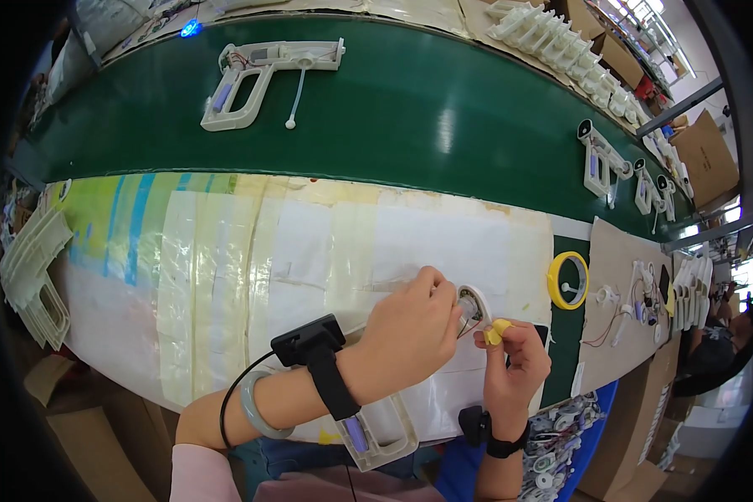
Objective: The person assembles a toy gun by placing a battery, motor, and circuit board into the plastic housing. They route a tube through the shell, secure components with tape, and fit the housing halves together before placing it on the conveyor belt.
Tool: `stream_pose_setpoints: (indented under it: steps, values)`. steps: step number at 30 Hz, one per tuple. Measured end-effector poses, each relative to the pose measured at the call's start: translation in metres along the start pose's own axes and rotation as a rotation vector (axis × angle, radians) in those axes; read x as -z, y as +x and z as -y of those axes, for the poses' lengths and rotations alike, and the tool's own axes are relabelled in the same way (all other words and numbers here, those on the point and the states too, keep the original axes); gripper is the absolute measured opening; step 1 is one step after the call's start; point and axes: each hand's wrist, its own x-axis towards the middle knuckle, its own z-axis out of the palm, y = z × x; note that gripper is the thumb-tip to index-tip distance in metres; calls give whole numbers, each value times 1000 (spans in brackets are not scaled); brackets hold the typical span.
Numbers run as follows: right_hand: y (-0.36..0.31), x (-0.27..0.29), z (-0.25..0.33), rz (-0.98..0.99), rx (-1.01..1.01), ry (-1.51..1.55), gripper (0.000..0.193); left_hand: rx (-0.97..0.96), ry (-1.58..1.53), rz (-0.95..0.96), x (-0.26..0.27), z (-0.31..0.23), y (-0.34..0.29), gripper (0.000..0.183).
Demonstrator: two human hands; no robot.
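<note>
A white plastic housing half lies at the bench's front edge, its looped handle toward me with a purple battery cell inside. My left hand is closed over its middle, hiding that part and my fingertips. Beyond the knuckles the rounded end shows, with a round inner part and thin red and dark wires. My right hand pinches beside that end. Yellow material covers its fingertips; whether these are finger covers or tape, I cannot tell, and anything between them is hidden.
A yellow tape roll lies right of my hands. Behind the worktop, a green belt carries a wired housing and others. Stacked housings stand left; a blue bin of small parts sits lower right. Another person is far right.
</note>
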Motion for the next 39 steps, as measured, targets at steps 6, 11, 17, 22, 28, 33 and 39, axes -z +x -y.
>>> stream_pose_setpoints:
  steps: [6,11,17,22,28,33,39]
  values:
    - [0,0,3,-11,-4,35,9,70,-50,23,6,-2,0,17]
    - [-2,4,3,59,113,-142,12,-4,17,-9,1,4,-1,16]
    - [-2,5,6,23,219,-219,12,8,-73,-46,3,4,0,9]
    - [0,3,4,-18,177,-145,14,0,-57,-40,1,4,1,11]
    - [1,6,0,37,79,-110,16,-23,61,-23,0,7,-2,10]
    - [6,3,16,29,-82,-68,25,-71,84,-13,-4,7,-3,10]
    - [14,1,22,202,22,-254,26,-114,162,-17,-5,10,-4,9]
